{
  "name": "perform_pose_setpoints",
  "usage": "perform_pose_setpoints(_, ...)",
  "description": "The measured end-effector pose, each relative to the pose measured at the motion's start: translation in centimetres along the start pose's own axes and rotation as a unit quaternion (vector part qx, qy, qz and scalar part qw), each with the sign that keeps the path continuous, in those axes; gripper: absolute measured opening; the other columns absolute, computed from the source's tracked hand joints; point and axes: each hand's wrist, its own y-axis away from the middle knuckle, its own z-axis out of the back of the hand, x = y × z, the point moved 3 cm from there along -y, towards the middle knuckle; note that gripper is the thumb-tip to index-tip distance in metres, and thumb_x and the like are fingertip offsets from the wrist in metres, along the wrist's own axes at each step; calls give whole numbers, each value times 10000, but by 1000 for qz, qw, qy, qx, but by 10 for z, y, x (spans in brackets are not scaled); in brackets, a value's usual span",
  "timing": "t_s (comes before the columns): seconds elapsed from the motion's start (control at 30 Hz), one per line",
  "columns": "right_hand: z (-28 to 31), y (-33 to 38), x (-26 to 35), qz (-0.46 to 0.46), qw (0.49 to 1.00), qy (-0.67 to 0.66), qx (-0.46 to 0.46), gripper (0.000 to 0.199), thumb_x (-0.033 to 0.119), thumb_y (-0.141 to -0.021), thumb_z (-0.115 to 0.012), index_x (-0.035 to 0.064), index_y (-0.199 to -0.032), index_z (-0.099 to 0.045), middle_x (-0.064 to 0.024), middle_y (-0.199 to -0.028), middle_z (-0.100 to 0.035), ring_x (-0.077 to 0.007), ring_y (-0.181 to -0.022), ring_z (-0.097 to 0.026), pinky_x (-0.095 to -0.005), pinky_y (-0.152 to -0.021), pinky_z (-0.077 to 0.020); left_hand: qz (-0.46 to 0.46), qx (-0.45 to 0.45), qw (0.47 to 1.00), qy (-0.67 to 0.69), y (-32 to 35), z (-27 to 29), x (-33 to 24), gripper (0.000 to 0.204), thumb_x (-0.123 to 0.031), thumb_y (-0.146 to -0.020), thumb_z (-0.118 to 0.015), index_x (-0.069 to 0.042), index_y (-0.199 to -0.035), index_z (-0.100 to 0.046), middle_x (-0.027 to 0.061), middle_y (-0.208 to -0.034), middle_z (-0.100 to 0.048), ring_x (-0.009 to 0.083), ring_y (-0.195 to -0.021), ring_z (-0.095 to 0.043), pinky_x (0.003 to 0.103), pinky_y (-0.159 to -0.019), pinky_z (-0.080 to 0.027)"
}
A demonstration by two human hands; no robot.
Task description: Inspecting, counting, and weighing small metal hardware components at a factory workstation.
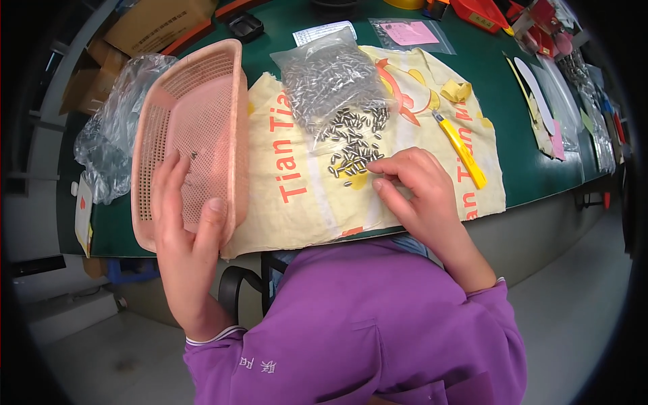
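Note:
My left hand point(181, 219) reaches over the near end of a pink perforated plastic basket point(239, 135), fingers stretched out inside it and thumb apart. A small dark piece point(194, 154) lies in the basket just beyond those fingertips. My right hand point(420, 185) is at the right edge of a loose pile of small shiny metal pins point(352, 154). Its index fingertip touches or nearly touches the pile, the thumb stands a little apart, and no pin shows between them. Behind the pile lies a clear plastic bag point(332, 74) full of similar pins, its mouth toward me.
A printed yellow cloth point(304, 219) covers part of the green table point(533, 175). On it, right of my right hand, lies a yellow utility knife point(462, 150). Crumpled clear plastic point(115, 135) sits left of the basket, and a cardboard box point(152, 27) behind. Red bins point(480, 13) stand far right.

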Motion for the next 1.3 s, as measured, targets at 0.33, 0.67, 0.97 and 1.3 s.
perform_pose_setpoints(0.33,-13,-6,-3,12,996,73,57,195,89,-811,-744,79,-1005,-720,-81,-887,-636,-290,-876,-623,-405,-769,-502,10,37,996,-76,15,-11,0,551,37,-828,-667,-31,-1365,-564,172,-1390,-557,370,-1294,-525,438,-1044,-434)
perform_pose_setpoints(0.67,-22,-6,1,15,995,18,99,175,93,-799,-727,73,-969,-690,-84,-937,-618,-302,-898,-606,-418,-781,-489,-116,162,972,127,12,-102,-43,619,53,-806,-705,-18,-1392,-517,143,-1243,-637,298,-1159,-601,382,-973,-482)
perform_pose_setpoints(0.97,-21,-1,1,15,994,-7,112,191,84,-790,-720,80,-980,-701,-87,-930,-620,-306,-914,-614,-426,-796,-490,-73,194,961,186,14,-122,-43,669,79,-807,-695,-37,-1432,-488,101,-1081,-618,228,-966,-601,339,-865,-508)
perform_pose_setpoints(1.3,-12,9,8,-9,994,19,111,231,90,-758,-772,89,-964,-667,-71,-934,-611,-290,-912,-604,-405,-790,-476,-83,189,957,204,21,-119,-42,706,98,-806,-684,-43,-1462,-467,70,-1057,-626,183,-923,-595,310,-825,-501)
